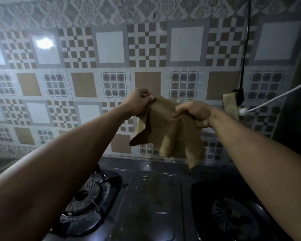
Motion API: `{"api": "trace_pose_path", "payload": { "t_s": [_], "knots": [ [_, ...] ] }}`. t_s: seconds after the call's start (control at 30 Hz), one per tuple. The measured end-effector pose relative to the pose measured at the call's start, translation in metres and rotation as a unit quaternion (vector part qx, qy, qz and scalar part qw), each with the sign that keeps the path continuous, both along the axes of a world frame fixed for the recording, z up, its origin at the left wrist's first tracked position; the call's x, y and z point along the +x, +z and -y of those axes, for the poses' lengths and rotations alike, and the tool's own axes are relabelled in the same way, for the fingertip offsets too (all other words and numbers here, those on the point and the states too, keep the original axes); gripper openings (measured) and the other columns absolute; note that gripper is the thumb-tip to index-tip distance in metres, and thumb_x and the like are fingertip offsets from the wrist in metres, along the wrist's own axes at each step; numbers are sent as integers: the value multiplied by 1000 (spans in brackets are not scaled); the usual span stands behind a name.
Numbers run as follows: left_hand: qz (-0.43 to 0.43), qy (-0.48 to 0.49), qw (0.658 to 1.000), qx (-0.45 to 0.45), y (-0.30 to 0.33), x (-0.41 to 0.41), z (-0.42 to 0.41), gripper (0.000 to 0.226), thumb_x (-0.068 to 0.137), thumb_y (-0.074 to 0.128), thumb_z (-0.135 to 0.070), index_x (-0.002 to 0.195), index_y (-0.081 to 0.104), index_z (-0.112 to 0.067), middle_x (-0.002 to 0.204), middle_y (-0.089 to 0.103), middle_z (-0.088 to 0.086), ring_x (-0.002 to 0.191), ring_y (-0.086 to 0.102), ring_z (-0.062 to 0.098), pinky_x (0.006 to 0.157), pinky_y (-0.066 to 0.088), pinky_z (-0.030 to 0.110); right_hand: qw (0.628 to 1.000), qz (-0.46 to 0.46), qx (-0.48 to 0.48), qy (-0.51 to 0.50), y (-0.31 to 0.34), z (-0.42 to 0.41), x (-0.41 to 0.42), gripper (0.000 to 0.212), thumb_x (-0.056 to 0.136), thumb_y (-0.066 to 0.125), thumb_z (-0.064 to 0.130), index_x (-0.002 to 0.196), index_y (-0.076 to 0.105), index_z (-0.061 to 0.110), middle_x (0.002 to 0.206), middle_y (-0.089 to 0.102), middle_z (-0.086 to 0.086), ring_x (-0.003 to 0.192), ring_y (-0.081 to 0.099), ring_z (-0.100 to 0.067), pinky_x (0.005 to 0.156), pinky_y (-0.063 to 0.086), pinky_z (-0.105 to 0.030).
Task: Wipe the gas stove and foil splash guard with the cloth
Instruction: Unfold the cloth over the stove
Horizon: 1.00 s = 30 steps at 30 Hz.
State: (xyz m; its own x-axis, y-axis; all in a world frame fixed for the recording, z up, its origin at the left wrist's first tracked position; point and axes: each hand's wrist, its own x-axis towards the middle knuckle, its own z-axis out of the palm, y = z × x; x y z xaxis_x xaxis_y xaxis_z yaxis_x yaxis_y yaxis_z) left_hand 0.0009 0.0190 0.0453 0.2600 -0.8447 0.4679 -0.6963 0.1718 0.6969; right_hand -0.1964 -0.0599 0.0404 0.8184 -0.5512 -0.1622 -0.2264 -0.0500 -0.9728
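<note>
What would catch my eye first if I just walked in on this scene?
Most likely the tan cloth, held up mid-frame and hanging loose, its top edge pinched by the left hand and the right hand. Behind it runs a wall of patterned brown, white and grey tiles. Below lies the dark gas stove, one burner at each side.
</note>
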Motion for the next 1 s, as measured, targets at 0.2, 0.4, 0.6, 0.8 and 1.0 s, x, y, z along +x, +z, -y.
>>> {"api": "trace_pose_path", "payload": {
  "t_s": [0.2, 0.4, 0.6, 0.8, 1.0],
  "knots": [
    [114, 146, 983, -21, -23, 1, -4, 9, 89, 65, -21, 96, 62, -16, 93, 62, -2, 82, 61, 12, 69, 51, 25, 992, 114, 52, -28, 5, -16, 3, 18, 89, 53, 9, 97, 68, 3, 79, 65, -12, 66, 62, -19, 70, 56, -30],
    [-22, 141, 982, 119, -43, -10, -28, 41, 98, 48, -38, 92, 65, -1, 90, 69, 14, 78, 66, 28, 77, 58, 42, 979, 166, 57, -106, 11, -27, 0, 28, 93, 55, 16, 70, 70, 9, 66, 62, -8, 59, 61, -18, 61, 57, -31],
    [-350, -45, 867, 350, -55, -15, -56, 106, 83, 11, -81, 107, 65, 6, 100, 72, 23, 93, 68, 35, 81, 51, 41, 968, 198, 61, -139, 13, -43, 8, 17, 96, 54, 18, 84, 60, 8, 69, 64, -10, 65, 65, -21, 73, 57, -38],
    [-536, -93, 818, 187, -58, -24, -57, 40, 94, 54, -38, 111, 55, -3, 92, 63, 12, 89, 62, 28, 71, 53, 41, 962, 200, 20, -186, 11, -48, 9, 16, 93, 59, 22, 87, 63, 7, 70, 64, -9, 66, 64, -21, 72, 56, -38],
    [-416, 60, 898, 128, -38, -11, -62, 34, 94, 58, -28, 119, 54, -5, 117, 59, 14, 98, 58, 29, 63, 53, 41, 956, 115, -14, -270, -4, -44, 3, 11, 81, 69, 7, 90, 73, 11, 85, 69, -11, 75, 68, -24, 67, 58, -36]
  ]
}}
